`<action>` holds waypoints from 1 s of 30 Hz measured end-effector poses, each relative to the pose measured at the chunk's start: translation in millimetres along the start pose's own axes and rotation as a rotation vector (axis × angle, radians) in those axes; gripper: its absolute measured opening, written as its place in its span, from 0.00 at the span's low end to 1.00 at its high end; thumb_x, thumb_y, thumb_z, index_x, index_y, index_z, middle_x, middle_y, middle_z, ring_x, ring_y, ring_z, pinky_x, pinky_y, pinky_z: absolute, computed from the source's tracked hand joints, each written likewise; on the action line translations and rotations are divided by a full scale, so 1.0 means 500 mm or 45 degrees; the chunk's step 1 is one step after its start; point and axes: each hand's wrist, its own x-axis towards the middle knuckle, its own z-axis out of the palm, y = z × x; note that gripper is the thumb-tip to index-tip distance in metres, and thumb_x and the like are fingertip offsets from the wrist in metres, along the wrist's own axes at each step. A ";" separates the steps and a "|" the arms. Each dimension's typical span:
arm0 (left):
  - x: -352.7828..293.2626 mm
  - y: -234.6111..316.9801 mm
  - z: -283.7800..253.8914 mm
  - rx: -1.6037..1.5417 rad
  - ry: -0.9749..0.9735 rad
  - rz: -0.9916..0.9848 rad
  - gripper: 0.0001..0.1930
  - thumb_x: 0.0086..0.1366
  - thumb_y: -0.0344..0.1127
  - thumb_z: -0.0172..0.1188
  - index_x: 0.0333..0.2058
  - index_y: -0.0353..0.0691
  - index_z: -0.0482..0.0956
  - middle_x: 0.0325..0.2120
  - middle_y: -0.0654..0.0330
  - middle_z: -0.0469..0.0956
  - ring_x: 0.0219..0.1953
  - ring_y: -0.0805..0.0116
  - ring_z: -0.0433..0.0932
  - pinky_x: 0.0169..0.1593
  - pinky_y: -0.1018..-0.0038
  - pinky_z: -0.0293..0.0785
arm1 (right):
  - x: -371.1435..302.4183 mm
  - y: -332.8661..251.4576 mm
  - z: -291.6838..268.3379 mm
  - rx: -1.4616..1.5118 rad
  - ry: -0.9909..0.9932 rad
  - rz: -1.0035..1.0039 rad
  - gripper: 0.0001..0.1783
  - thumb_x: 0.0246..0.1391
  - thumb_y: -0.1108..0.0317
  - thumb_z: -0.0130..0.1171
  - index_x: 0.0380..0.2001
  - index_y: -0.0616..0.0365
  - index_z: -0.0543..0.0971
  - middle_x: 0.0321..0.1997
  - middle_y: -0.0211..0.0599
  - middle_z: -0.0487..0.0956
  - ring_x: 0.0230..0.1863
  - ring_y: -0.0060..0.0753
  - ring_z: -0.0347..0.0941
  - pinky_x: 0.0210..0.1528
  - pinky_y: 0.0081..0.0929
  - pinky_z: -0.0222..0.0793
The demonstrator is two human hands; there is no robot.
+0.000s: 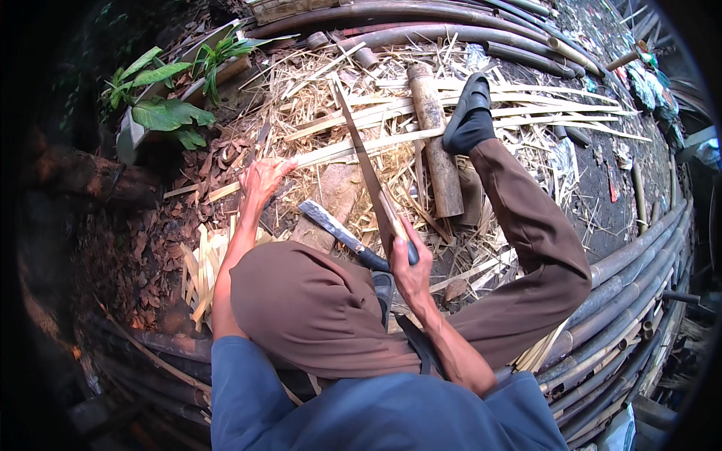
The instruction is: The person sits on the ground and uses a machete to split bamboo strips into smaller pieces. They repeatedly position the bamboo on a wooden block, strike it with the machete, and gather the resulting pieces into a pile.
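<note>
A pale bamboo strip passes through my left hand, whose fingers are closed round it. The strip runs right to a short bamboo log by my sandalled foot. My right hand grips the handle of a handsaw, its long blade pointing away from me. In the picture the blade crosses over the strip; whether they touch I cannot tell. Between my hands, a broad-bladed knife with a dark handle lies on a flat wooden board.
More split bamboo strips lie beyond the log, amid shavings. A bundle of short strips is by my left forearm. Long bamboo poles lie at the far side, and others at the right. A leafy plant grows far left.
</note>
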 end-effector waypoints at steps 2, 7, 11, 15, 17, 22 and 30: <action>-0.004 -0.002 0.006 0.008 0.046 0.016 0.34 0.57 0.74 0.56 0.20 0.44 0.80 0.17 0.58 0.75 0.24 0.59 0.75 0.35 0.58 0.65 | -0.024 0.022 -0.005 -0.063 0.042 -0.145 0.30 0.62 0.61 0.53 0.64 0.67 0.68 0.29 0.36 0.77 0.30 0.24 0.71 0.33 0.24 0.69; 0.004 -0.007 0.021 0.027 0.114 0.068 0.34 0.57 0.74 0.56 0.22 0.43 0.81 0.17 0.58 0.76 0.24 0.58 0.75 0.33 0.59 0.66 | 0.074 -0.049 0.044 -0.076 0.004 -0.010 0.31 0.64 0.59 0.51 0.65 0.66 0.67 0.25 0.29 0.72 0.23 0.18 0.64 0.24 0.25 0.62; 0.001 -0.055 0.031 0.087 0.086 0.067 0.30 0.56 0.75 0.55 0.33 0.57 0.89 0.19 0.58 0.80 0.25 0.57 0.80 0.33 0.59 0.70 | -0.021 0.021 -0.003 -0.095 -0.015 -0.124 0.30 0.64 0.61 0.49 0.63 0.73 0.66 0.49 0.54 0.81 0.50 0.35 0.78 0.52 0.28 0.73; -0.021 -0.012 0.035 0.011 0.074 0.091 0.33 0.56 0.73 0.58 0.23 0.44 0.81 0.20 0.56 0.79 0.27 0.54 0.78 0.36 0.55 0.67 | 0.032 0.019 0.022 -0.138 0.064 -0.121 0.30 0.63 0.62 0.51 0.63 0.70 0.68 0.33 0.40 0.81 0.32 0.27 0.76 0.38 0.27 0.73; -0.020 0.002 0.020 0.043 0.038 0.149 0.30 0.58 0.70 0.59 0.26 0.44 0.82 0.22 0.55 0.80 0.29 0.52 0.80 0.37 0.58 0.70 | 0.102 0.004 0.032 -0.113 0.087 -0.045 0.30 0.62 0.58 0.51 0.61 0.69 0.71 0.31 0.41 0.80 0.31 0.28 0.74 0.36 0.29 0.71; -0.044 -0.044 0.016 0.075 0.369 0.559 0.15 0.58 0.47 0.66 0.41 0.50 0.84 0.34 0.61 0.83 0.38 0.54 0.82 0.42 0.60 0.74 | 0.098 -0.011 -0.004 0.033 0.122 -0.124 0.30 0.61 0.57 0.51 0.60 0.67 0.73 0.52 0.56 0.79 0.54 0.42 0.75 0.57 0.33 0.68; -0.213 0.037 0.162 0.305 0.069 0.840 0.15 0.56 0.42 0.68 0.41 0.47 0.83 0.42 0.58 0.78 0.46 0.63 0.76 0.51 0.64 0.69 | 0.009 -0.077 -0.083 0.141 0.180 -0.177 0.28 0.63 0.62 0.49 0.64 0.64 0.69 0.18 0.22 0.68 0.19 0.13 0.62 0.21 0.16 0.58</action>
